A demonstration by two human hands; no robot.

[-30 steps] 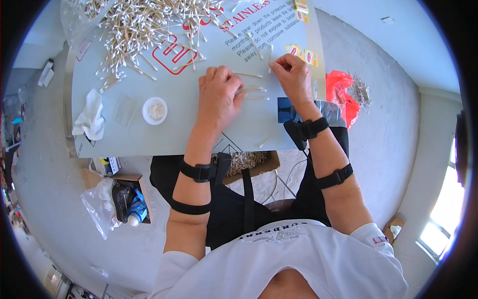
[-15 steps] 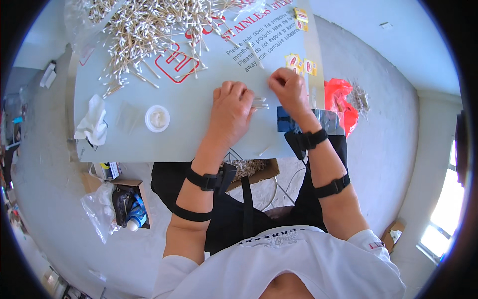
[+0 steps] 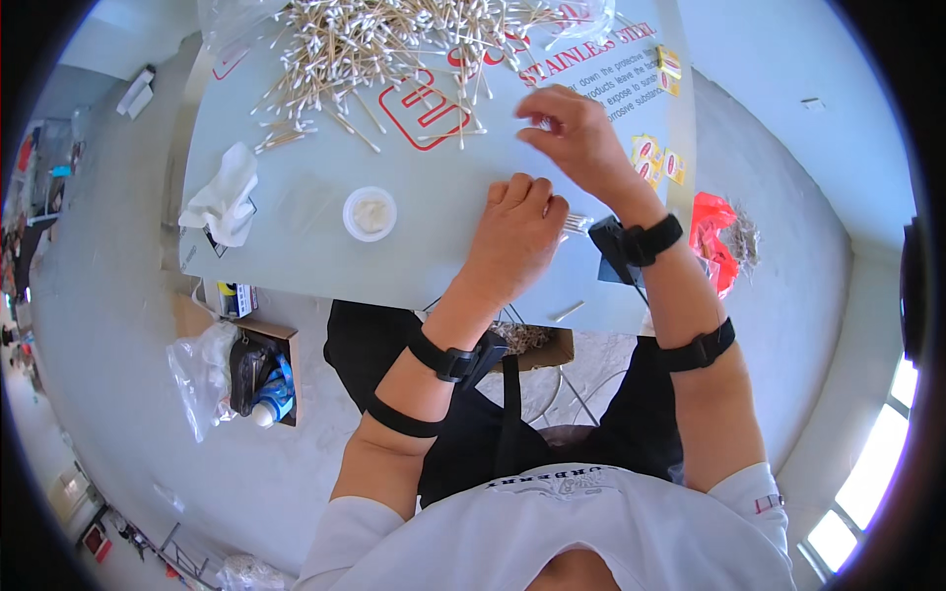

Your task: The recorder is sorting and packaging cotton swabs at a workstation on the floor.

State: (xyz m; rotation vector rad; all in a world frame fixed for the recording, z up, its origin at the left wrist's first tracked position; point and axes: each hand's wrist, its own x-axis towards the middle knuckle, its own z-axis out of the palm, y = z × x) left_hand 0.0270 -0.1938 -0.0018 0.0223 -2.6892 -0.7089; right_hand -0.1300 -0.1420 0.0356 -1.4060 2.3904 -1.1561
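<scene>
My left hand rests on the table with its fingers closed over a small bundle of cotton swabs. White tips stick out on the bundle's right side, and the rest is under the hand. Farther forward and to the right, my right hand is over the table, its thumb and forefinger apart. Its palm side is partly hidden, and I see no swab clearly held there. Beyond both hands lies a large heap of loose cotton swabs with white tips and tan sticks. One single swab lies near the front edge.
On the table stand a round white tub with pale contents and a crumpled white tissue. Small yellow packets lie at the right. A red plastic bag is beyond the right edge; an open box sits below left.
My right hand has moved forward and left toward the swab heap, and its fingers have parted. My left hand stays over the bundle. The whole view has shifted, moving the table rightward.
</scene>
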